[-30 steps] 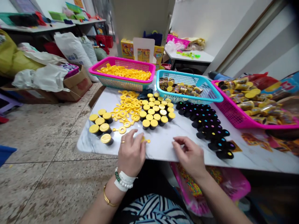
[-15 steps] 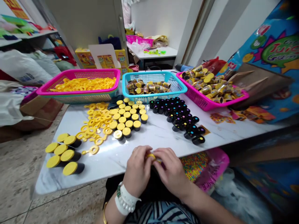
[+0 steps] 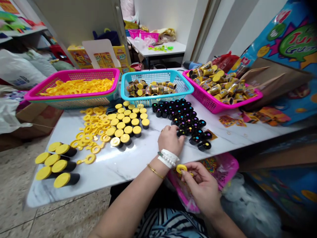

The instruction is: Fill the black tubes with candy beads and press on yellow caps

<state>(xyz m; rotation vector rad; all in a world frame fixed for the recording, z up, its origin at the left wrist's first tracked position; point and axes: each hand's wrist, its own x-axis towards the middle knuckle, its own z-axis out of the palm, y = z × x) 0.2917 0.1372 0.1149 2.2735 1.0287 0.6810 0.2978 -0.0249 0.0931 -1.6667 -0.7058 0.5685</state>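
My left hand stretches across the table to the near left side of a group of small black tubs. Its thumb and fingers close around a black tub there; the fingertips are partly hidden. Colored bits show in the tops of several tubs. Over the table's front edge, my right hand pinches a round yellow cap between thumb and fingers. Left of the black tubs stand black tubs with yellow lids, beside a loose pile of yellow ring-shaped pieces with short handles.
Along the back stand a pink basket of yellow pieces, a blue basket and a pink basket of wrapped tubs. More yellow-lidded tubs lie at left. Below the table edge is a pink container of colored beads.
My hands, together at the table edge before, have parted. The left has moved forward to the black tubs; the right has shifted right and down with the yellow cap. The view has turned slightly.
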